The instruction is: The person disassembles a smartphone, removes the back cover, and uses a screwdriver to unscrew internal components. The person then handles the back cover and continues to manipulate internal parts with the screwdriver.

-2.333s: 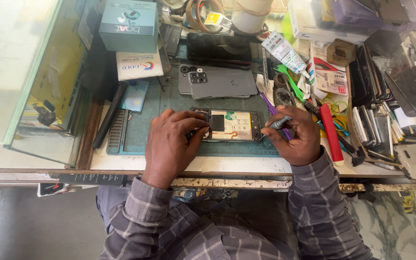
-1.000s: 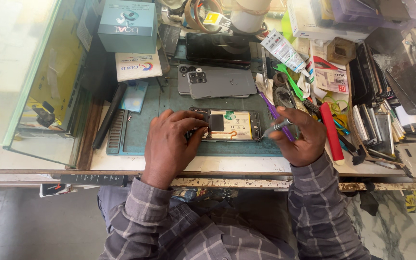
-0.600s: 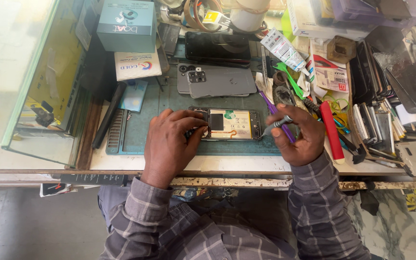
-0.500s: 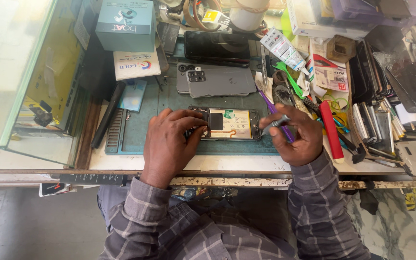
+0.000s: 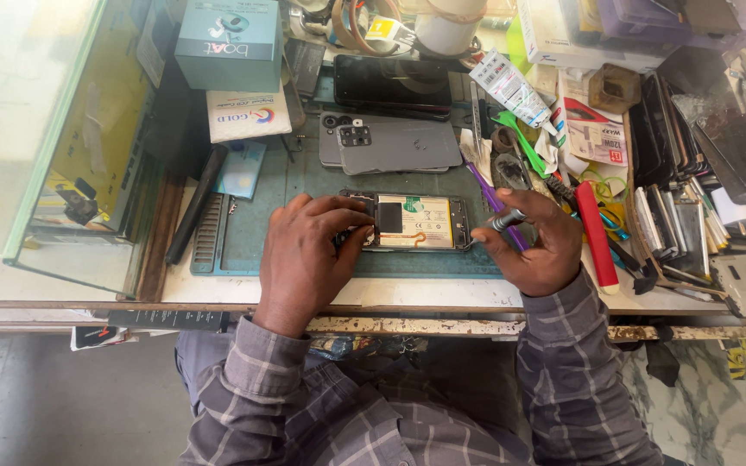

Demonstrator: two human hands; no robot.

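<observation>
The left hand (image 5: 304, 250) is laid over the left end of an opened phone (image 5: 412, 223) at the centre of the frame, its fingers curled down onto the phone's edge so that the device is pinned to the green work mat (image 5: 304, 185). The right hand (image 5: 535, 246) is closed around a small metal-tipped tool (image 5: 506, 220), gripped between thumb and fingertips just beside the phone's right end; whether the tip touches the phone cannot be told. A purple stick (image 5: 492, 200) is seen passing behind the right hand's fingers.

The opened phone is placed flat on the mat, back cover off, with a pale battery and a dark square part exposed. Just above it, toward the upper middle of the frame, a grey phone back (image 5: 395, 145) with camera cut-outs is laid on the mat, and above that a black phone (image 5: 392, 85) is set screen up.

In the upper left a teal box (image 5: 228, 45) is stacked on a white box (image 5: 248, 114), and a glass case (image 5: 62, 147) is seen at the far left edge of the counter (image 5: 442, 295). To the right of the right hand a red-handled tool (image 5: 596, 237) is laid along the counter, with green plastic tools (image 5: 518, 138) and a white tube (image 5: 511, 86) above it. A row of dark flat panels (image 5: 662, 147) is stood at the upper right. Plaid sleeves are seen at the bottom of the frame.
</observation>
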